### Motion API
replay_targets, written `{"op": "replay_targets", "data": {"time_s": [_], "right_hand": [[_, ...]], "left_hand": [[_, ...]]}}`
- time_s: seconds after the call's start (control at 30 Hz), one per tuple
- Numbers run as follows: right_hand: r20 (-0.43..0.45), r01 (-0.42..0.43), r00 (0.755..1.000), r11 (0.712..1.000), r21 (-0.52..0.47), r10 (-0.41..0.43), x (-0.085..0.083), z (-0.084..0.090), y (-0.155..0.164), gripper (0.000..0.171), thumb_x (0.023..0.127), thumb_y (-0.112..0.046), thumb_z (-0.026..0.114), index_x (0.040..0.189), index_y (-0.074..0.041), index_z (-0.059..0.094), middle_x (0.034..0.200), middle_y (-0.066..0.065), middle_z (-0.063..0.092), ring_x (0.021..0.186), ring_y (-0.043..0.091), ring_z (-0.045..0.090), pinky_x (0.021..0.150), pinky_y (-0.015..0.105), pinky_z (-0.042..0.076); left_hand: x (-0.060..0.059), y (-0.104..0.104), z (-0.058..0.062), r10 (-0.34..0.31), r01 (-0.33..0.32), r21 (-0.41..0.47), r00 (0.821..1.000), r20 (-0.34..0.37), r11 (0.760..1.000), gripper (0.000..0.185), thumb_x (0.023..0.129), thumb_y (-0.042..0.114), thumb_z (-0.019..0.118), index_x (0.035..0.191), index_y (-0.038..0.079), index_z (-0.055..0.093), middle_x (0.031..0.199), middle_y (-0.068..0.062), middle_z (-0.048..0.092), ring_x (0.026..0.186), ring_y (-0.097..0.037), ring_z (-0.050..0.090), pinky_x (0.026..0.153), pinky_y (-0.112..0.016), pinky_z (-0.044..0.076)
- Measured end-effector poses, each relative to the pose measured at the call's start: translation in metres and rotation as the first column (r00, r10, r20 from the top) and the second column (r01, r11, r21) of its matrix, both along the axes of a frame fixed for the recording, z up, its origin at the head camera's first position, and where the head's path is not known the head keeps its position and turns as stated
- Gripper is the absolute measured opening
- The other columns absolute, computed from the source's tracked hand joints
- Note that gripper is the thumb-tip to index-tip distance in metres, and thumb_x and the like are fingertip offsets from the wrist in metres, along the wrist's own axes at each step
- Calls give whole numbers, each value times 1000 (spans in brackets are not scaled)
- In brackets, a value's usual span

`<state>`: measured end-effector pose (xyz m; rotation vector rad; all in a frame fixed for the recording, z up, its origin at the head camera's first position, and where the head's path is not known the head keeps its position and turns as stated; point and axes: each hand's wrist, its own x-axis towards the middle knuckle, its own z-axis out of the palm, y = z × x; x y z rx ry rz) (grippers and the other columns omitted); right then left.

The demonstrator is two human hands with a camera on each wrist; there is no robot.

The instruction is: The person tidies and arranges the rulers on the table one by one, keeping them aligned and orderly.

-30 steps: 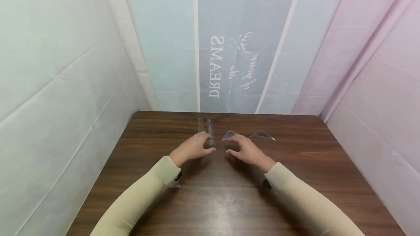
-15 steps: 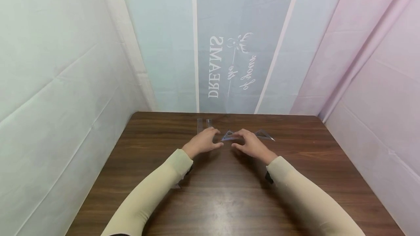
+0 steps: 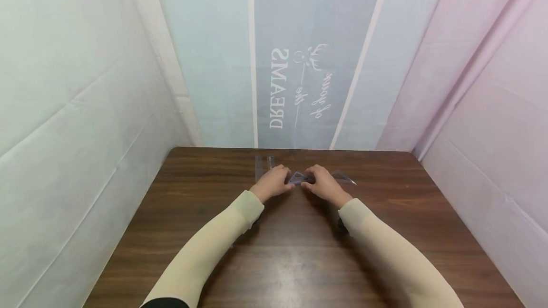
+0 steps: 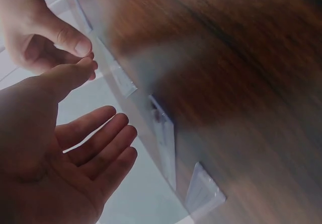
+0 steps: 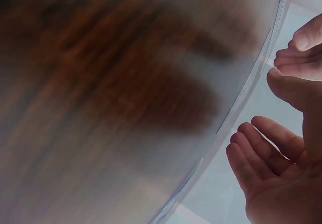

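Note:
Between my two hands in the head view lies a small clear set square (image 3: 297,177) with a bluish edge. My left hand (image 3: 273,182) is at its left side, fingers relaxed and thumb apart from them. On the other side my right hand (image 3: 323,184) hovers with its thumb spread, and I cannot tell whether either hand touches the set square. The left wrist view shows the left fingers (image 4: 108,143) loosely extended with nothing in them. Likewise, the right fingers (image 5: 264,148) are extended and hold nothing in the right wrist view.
Left of the set square lie two clear rulers, one narrow ruler (image 3: 259,168) and another ruler (image 3: 270,161) partly behind the left hand. A second clear set square (image 3: 344,178) lies beyond the right hand. The brown wooden table (image 3: 282,251) meets cloth backdrops (image 3: 214,84).
My left hand has moved right and forward, from beside the rulers to the middle set square. The right hand has shifted slightly and stays by that set square's right side.

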<state>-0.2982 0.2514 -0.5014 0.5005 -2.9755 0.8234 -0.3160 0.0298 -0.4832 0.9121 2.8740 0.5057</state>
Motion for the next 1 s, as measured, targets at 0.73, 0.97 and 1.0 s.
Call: {"op": "replay_targets", "data": {"time_s": [0.73,0.97,1.0], "right_hand": [[41,48,998,993,110,-53,-11,-6,-10,50,100,-24,81,135,9,68,117,20,62,111,37,60,96,52,52],[43,75,996,992,100,-80,-9,-4,-12,50,98,-23,82,135,8,69,116,18,63,112,36,62,99,51,53],[48,77,995,992,102,-82,-8,-4,-13,49,99,-23,82,135,8,69,116,18,63,112,36,62,99,51,53]], "left_hand": [[-7,30,-13,137,-149,-106,984,-111,983,41,95,42,82,114,6,77,109,-9,71,94,-21,70,81,-36,59],[-12,36,-16,189,-204,-108,973,-130,973,37,94,42,82,111,9,79,110,-8,74,103,-24,74,84,-38,62],[-11,35,-17,194,-209,-115,973,-123,971,37,94,42,81,111,9,79,110,-8,74,102,-24,74,83,-38,62]]}}
